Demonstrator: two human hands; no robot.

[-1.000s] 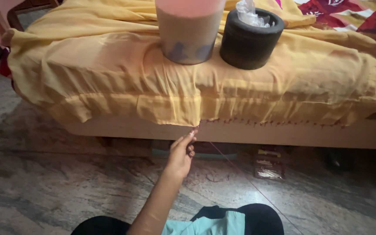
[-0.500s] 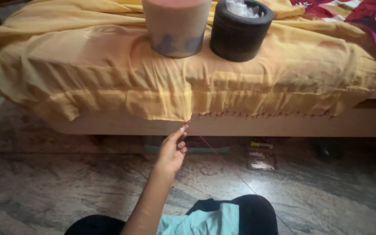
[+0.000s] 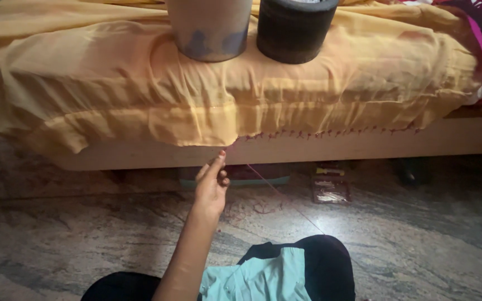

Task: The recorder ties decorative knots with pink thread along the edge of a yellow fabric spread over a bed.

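One yellow cloth [image 3: 140, 95] — marbled floor [image 3: 419, 234].

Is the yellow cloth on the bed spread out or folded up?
Spread out: the yellow cloth covers the bed top and its edge hangs over the side.

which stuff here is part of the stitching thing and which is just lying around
In hand:
- left hand, fingertips pinched just below the cloth edge
- yellow cloth draped over the bed, red stitches along its hem
- red thread running from the hem down toward the floor

Lying about:
- pale container on the bed
- black container beside it
- small packets under the bed
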